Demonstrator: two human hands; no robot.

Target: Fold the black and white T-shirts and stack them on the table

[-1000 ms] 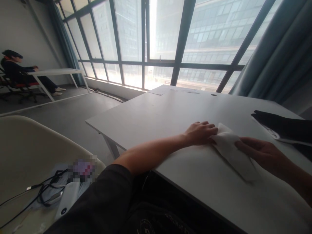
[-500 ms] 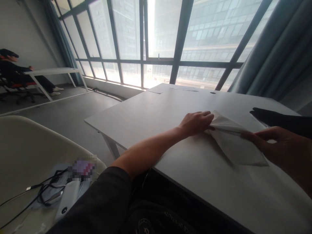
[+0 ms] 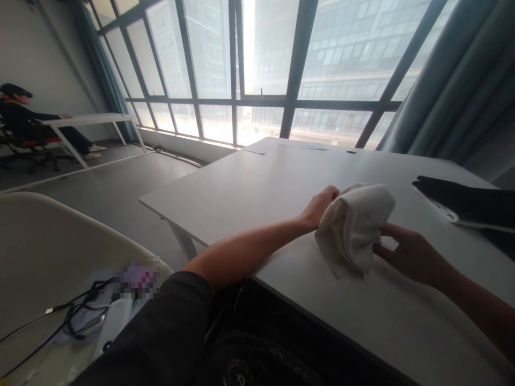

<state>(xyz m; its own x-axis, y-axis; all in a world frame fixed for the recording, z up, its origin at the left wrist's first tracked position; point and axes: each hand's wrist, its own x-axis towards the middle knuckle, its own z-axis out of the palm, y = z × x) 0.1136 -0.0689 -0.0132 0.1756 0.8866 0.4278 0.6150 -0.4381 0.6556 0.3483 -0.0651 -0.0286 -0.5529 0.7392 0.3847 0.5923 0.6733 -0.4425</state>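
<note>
A crumpled white cloth (image 3: 354,225) is bunched up between my two hands above the table. My left hand (image 3: 322,206) grips its left side, with the fingertips partly hidden behind the folds. At the lower right edge, my right hand (image 3: 406,252) pinches the fabric between thumb and fingers. Loose folds of the cloth hang down toward the tabletop. Whether anything lies inside the bundle cannot be seen.
The white table (image 3: 225,187) reaches toward the windows. Folded black cloth (image 3: 466,198) with a white edge lies at its right. A pale chair (image 3: 36,225) at the left holds cables and a white device (image 3: 112,327). Another person (image 3: 24,115) sits at a far desk.
The white cloth has gone from a flat, stretched shape to a bunched one. My right hand has moved left, closer to my left hand, uncovering more of the black cloth.
</note>
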